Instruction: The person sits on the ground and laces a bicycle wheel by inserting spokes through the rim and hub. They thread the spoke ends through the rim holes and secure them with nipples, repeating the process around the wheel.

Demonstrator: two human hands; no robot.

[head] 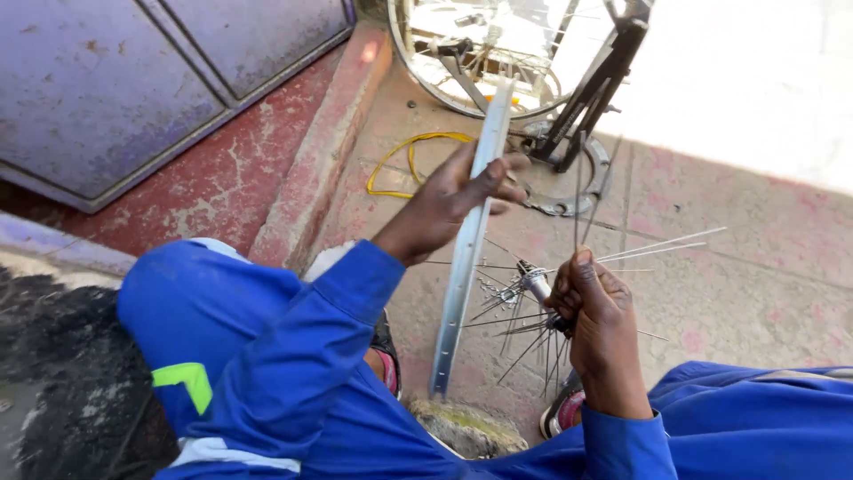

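The left hand (pixel 462 197) was clamped round the wheel rim (pixel 468 244), fingers curled over its edge near the top, thumb side pressed against the metal. That rim stood nearly on edge, silver and slim, running from about twelve o'clock down to six o'clock through the middle of the view, its lower end close to the ground between the knees.

Over at three o'clock from the rim, the right hand (pixel 593 311) was closed tight on the hub (pixel 538 286), fingers wrapped, thumb up on top. And look at those spokes (pixel 657 246) — they fanned out of the hub in every direction, long thin ones shooting off toward two o'clock, a shorter bundle hanging down toward six and seven o'clock. The hub sat just beside the rim, apart from it as far as could be told.

Blue sleeves (pixel 329 338) on both arms, blue trousers with a green stripe at eight o'clock.

Farther out: a yellow loop of cable (pixel 404 160) lay on the pinkish concrete floor (pixel 737 293) at eleven o'clock. At twelve o'clock stood another wheel (pixel 444 84) with a dark frame (pixel 595 89) leaning by it, and a flat metal ring (pixel 569 200) lay beneath. A purple metal door (pixel 115 80) filled ten o'clock.
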